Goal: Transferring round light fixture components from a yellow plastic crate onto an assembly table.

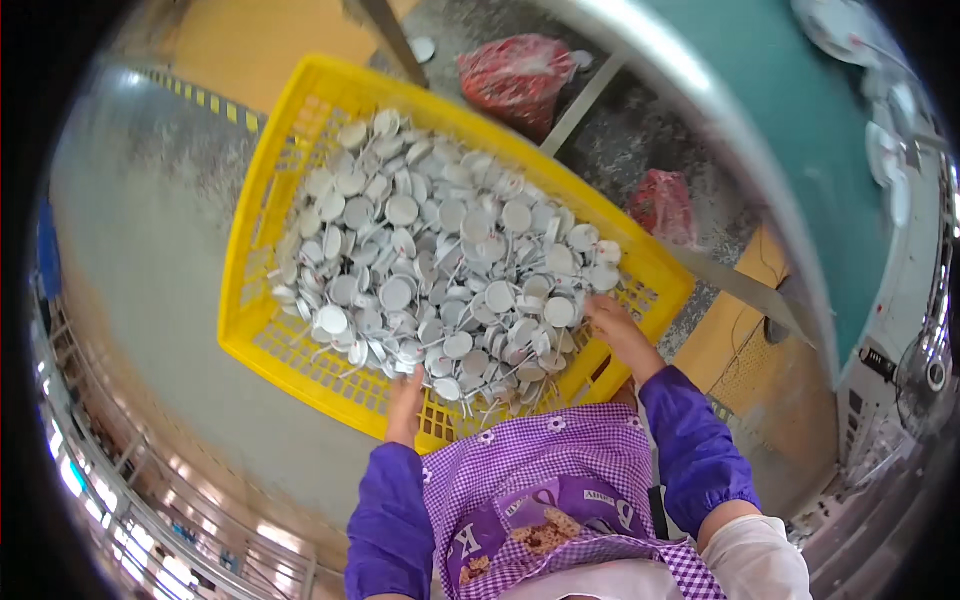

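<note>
1. Yellow basket (300,385), front and centre here, right up against the person's purple checked apron (540,440); whatever supports it from below is hidden!
2. Look at that load: white discs (400,295) with thin pale tails, heaped loosely over the basket's floor, facing every which way, thickest across its middle.
3. Left hand (405,405), at the near side of the basket, reaching over the rim with its tip beside the discs; the fingers are mostly out of sight, so I can't tell whether they're closed on anything.
4. Right hand (615,328), over at the basket's right end, above the handle slot, fingers bent inward right next to the pile; gripping or merely resting, I can't tell from here.
5. Purple sleeves (690,440) on both forearms, coming in from the near side of the basket.
6. Beyond the basket's far rim, a large red bag (520,75); a smaller red bundle (663,205) lies just off its right end.
7. Well out to the basket's right, a green surface (790,110) with a shiny metal edge, and more white pieces (885,155) along its far side.
8. Left of the basket, bare grey floor (150,220) and a yellow-and-black striped line (200,98).
</note>
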`<state>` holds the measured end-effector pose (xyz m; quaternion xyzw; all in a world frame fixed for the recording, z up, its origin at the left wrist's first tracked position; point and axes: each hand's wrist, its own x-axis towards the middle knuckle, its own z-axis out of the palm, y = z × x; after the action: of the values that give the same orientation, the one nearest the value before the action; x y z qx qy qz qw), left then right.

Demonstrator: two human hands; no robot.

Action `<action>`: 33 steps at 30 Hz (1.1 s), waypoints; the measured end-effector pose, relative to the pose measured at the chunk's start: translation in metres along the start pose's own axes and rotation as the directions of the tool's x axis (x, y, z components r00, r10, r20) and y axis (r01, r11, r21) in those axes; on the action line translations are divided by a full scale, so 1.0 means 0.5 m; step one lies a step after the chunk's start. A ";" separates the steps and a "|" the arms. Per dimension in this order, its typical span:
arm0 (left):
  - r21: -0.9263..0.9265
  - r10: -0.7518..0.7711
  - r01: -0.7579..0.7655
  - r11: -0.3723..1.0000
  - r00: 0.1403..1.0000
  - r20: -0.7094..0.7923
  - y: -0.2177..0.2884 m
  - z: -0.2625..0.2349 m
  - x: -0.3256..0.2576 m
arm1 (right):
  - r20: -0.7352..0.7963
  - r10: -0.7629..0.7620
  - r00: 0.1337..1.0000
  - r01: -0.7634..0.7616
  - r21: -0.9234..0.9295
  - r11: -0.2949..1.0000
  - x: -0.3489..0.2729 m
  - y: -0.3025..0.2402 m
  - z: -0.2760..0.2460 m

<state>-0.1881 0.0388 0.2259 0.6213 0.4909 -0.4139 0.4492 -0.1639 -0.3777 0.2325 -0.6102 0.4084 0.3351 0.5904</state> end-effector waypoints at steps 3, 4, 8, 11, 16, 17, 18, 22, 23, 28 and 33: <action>-0.338 -0.387 0.393 0.855 0.918 0.088 -0.150 0.014 0.053 | 0.058 0.269 0.961 -0.275 0.126 0.953 0.094 0.133 -0.001; -0.344 -0.412 0.420 0.840 0.906 0.100 -0.174 0.032 0.076 | 0.038 0.258 0.965 -0.261 0.127 0.957 0.138 0.160 -0.017; -0.564 -0.249 0.347 0.749 0.937 0.245 -0.210 0.093 0.167 | -0.011 0.236 0.972 -0.233 0.119 0.965 0.257 0.231 -0.029; -0.301 -0.185 0.236 0.924 0.964 0.190 -0.271 0.150 0.260 | 0.073 -0.164 0.984 0.179 -0.311 0.934 0.311 0.308 -0.128; -0.447 -0.203 0.227 0.865 0.974 0.101 -0.354 0.122 0.274 | 0.015 0.350 0.937 -0.350 0.007 0.937 0.309 0.241 0.027; -0.525 -0.169 0.256 0.812 0.963 0.209 -0.368 0.114 0.289 | 0.092 0.334 0.938 -0.338 0.034 0.941 0.314 0.248 0.029; -0.592 -0.122 0.307 0.745 0.936 0.331 -0.376 0.131 0.301 | 0.075 0.340 0.937 -0.343 0.024 0.939 0.323 0.265 0.019; -0.673 -0.046 0.335 0.659 0.912 0.408 -0.334 0.190 0.315 | 0.183 0.551 0.814 -0.550 -0.059 0.833 0.359 0.299 0.030; -0.649 -0.041 0.305 0.697 0.921 0.388 -0.333 0.197 0.321 | 0.165 0.550 0.819 -0.552 -0.039 0.833 0.357 0.290 0.052; -0.551 -0.121 0.208 0.808 0.974 0.190 -0.353 0.241 0.336 | 0.306 0.347 0.886 -0.227 -0.366 0.903 0.336 0.302 0.130; -0.683 -0.063 0.376 0.626 0.898 0.436 -0.310 0.303 0.336 | 0.209 0.472 0.856 -0.271 -0.596 0.756 0.396 0.280 0.160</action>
<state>-0.3217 -0.0498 0.0033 0.2222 0.5968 -0.3347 0.6946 -0.1957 -0.3141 -0.0128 -0.5884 0.2995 0.6515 0.3737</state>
